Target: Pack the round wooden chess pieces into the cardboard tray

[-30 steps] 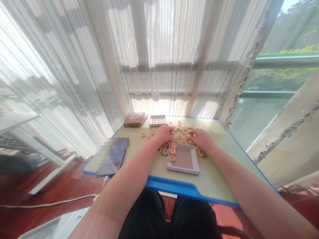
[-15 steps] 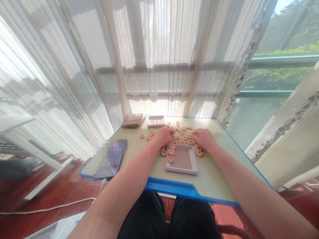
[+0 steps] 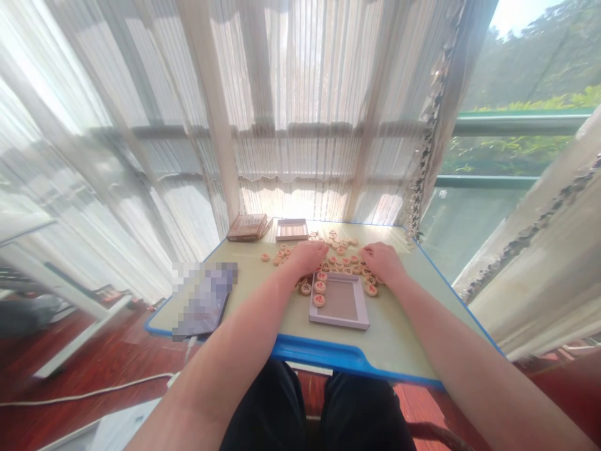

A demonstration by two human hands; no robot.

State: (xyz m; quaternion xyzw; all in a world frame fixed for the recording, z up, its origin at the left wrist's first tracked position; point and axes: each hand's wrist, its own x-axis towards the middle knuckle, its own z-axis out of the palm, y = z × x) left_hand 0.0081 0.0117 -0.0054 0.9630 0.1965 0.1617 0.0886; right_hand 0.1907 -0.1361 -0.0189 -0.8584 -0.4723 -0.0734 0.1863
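Note:
My left hand (image 3: 310, 254) is over the left part of a spread of round wooden Chinese chess pieces (image 3: 346, 262), its fingers curled together. What its fingertips hold, if anything, is hidden. At the right edge of the spread, my right hand (image 3: 382, 260) also has its fingers bent and closed; I cannot make out anything in them. Between my forearms lies a shallow open box tray (image 3: 339, 324). Along its left side sits a column of red-marked pieces (image 3: 320, 287). Other pieces, some with dark marks, lie against its far edge and beside it.
The pale folding table (image 3: 263, 300) has a blue rim. A second shallow box part (image 3: 292, 230) and a brown box (image 3: 247, 227) stand at its far edge. On the left lies a partly blurred-out tablet-like device (image 3: 211, 300) with a white cable (image 3: 190, 347). Sheer curtains hang behind.
The view has shifted slightly, turning a little to the right. My left hand has turned a little over the pieces, and its fingertips show less. My right hand stays nearly in place.

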